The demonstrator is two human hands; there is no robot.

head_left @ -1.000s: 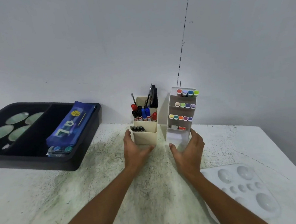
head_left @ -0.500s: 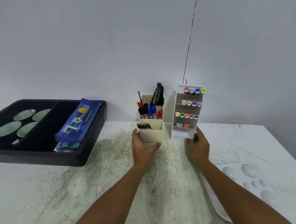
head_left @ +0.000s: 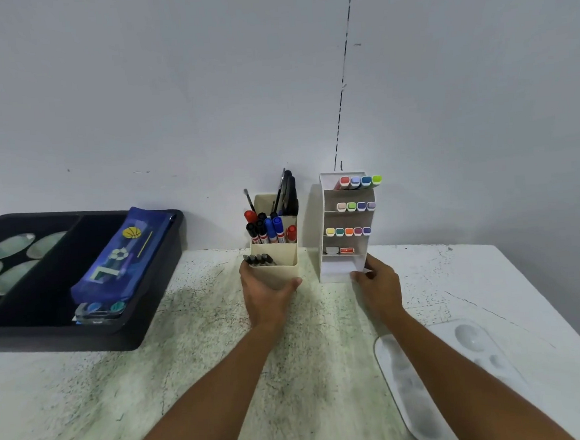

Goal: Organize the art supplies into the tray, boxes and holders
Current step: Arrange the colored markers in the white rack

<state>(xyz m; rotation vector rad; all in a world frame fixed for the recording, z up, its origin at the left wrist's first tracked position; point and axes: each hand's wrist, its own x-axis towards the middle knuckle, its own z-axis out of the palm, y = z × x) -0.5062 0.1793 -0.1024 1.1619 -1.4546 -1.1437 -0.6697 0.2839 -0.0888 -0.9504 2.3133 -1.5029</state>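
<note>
A cream pen holder [head_left: 277,255] with markers, brushes and scissors stands near the wall. My left hand [head_left: 266,297] grips its base from the front. Right of it stands a white tiered marker rack [head_left: 345,226] filled with coloured markers. My right hand [head_left: 377,284] holds the rack's lower right corner, thumb on its front edge. At the left a black tray [head_left: 151,319] holds a blue pencil case [head_left: 119,259] and several pale oval palettes [head_left: 6,260].
A white paint palette [head_left: 464,372] lies on the table at the right, under my right forearm. The white wall rises just behind the holders. The table's right edge runs diagonally at the far right. Stained tabletop lies between the tray and my arms.
Both holders have slid away from me toward the wall under my hands. My right hand shifted from the rack's front to its lower right corner.
</note>
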